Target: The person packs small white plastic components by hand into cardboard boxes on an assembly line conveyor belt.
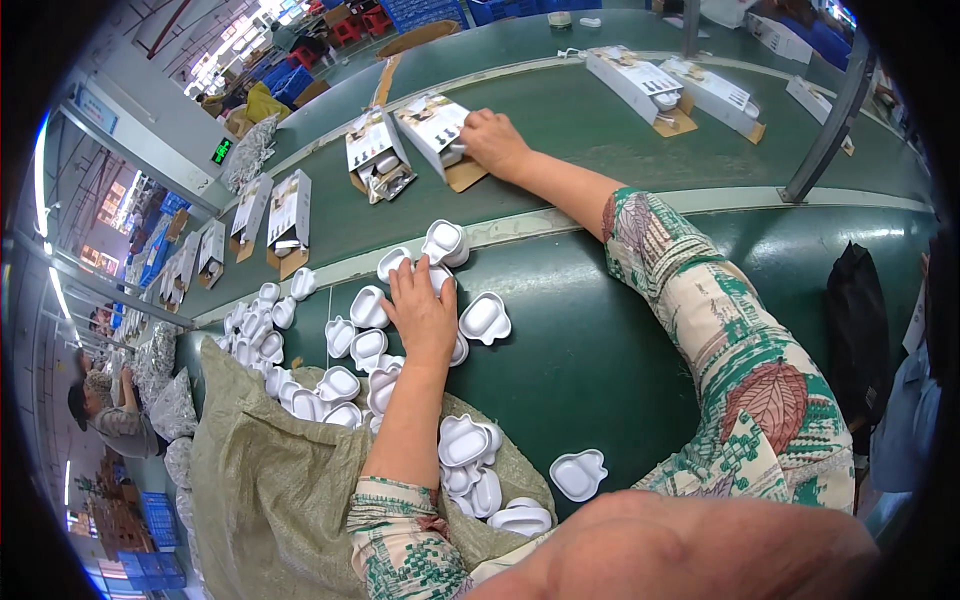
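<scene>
My left hand lies over a cluster of white plastic shell-like pieces, fingers spread and touching them; what is under the palm is hidden. Just beyond its fingertips sits a small stack of white pieces. My right hand reaches across to the green conveyor belt, its fingers bent round the right edge of a printed white box. This box lies with its near end flap open and a white item inside. Left of it lies another open box with a silvery packet sticking out.
A woven sack with white pieces spilling from it lies at front left. More open boxes line the belt on the left and far right. A metal post stands at right. Another person is at far left.
</scene>
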The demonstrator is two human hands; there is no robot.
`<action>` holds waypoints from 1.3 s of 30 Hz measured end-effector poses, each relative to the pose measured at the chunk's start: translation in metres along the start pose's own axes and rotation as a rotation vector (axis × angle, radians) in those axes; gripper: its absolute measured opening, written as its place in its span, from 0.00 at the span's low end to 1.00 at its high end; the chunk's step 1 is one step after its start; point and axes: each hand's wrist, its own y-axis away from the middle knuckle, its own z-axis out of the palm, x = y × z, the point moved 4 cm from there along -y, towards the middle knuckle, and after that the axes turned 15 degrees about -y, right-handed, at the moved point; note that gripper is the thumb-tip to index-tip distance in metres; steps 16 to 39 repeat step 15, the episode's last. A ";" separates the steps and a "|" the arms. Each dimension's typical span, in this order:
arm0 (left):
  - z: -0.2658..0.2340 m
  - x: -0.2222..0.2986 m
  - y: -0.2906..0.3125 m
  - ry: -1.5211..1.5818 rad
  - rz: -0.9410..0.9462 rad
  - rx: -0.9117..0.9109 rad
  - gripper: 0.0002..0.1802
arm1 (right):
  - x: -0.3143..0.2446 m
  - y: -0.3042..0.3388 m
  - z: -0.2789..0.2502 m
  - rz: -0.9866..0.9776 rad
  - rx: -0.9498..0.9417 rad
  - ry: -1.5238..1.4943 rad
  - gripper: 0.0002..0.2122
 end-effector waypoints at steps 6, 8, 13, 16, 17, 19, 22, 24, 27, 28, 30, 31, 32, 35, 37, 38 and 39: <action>0.004 -0.027 0.000 0.048 0.052 0.029 0.25 | -0.079 0.034 -0.013 -0.004 -0.065 -0.585 0.11; 0.006 -0.033 -0.001 0.100 0.095 0.035 0.25 | -0.115 0.049 -0.016 -0.181 -0.162 -0.635 0.13; 0.000 0.001 -0.002 0.202 0.210 0.116 0.27 | -0.109 0.057 -0.030 -0.280 -0.247 -0.502 0.11; -0.006 0.006 -0.008 0.148 0.142 0.138 0.30 | -0.100 0.058 -0.035 -0.273 -0.247 -0.450 0.08; -0.006 0.006 -0.008 0.148 0.142 0.138 0.30 | -0.100 0.058 -0.035 -0.273 -0.247 -0.450 0.08; -0.006 0.006 -0.008 0.148 0.142 0.138 0.30 | -0.100 0.058 -0.035 -0.273 -0.247 -0.450 0.08; -0.006 0.006 -0.008 0.148 0.142 0.138 0.30 | -0.100 0.058 -0.035 -0.273 -0.247 -0.450 0.08; -0.006 0.006 -0.008 0.148 0.142 0.138 0.30 | -0.100 0.058 -0.035 -0.273 -0.247 -0.450 0.08; -0.006 0.006 -0.008 0.148 0.142 0.138 0.30 | -0.100 0.058 -0.035 -0.273 -0.247 -0.450 0.08; -0.006 0.006 -0.008 0.148 0.142 0.138 0.30 | -0.100 0.058 -0.035 -0.273 -0.247 -0.450 0.08; -0.006 0.006 -0.008 0.148 0.142 0.138 0.30 | -0.100 0.058 -0.035 -0.273 -0.247 -0.450 0.08; -0.006 0.006 -0.008 0.148 0.142 0.138 0.30 | -0.100 0.058 -0.035 -0.273 -0.247 -0.450 0.08; -0.006 0.006 -0.008 0.148 0.142 0.138 0.30 | -0.100 0.058 -0.035 -0.273 -0.247 -0.450 0.08; -0.006 0.006 -0.008 0.148 0.142 0.138 0.30 | -0.100 0.058 -0.035 -0.273 -0.247 -0.450 0.08; -0.006 0.006 -0.008 0.148 0.142 0.138 0.30 | -0.100 0.058 -0.035 -0.273 -0.247 -0.450 0.08; -0.006 0.006 -0.008 0.148 0.142 0.138 0.30 | -0.100 0.058 -0.035 -0.273 -0.247 -0.450 0.08; -0.006 0.006 -0.008 0.148 0.142 0.138 0.30 | -0.100 0.058 -0.035 -0.273 -0.247 -0.450 0.08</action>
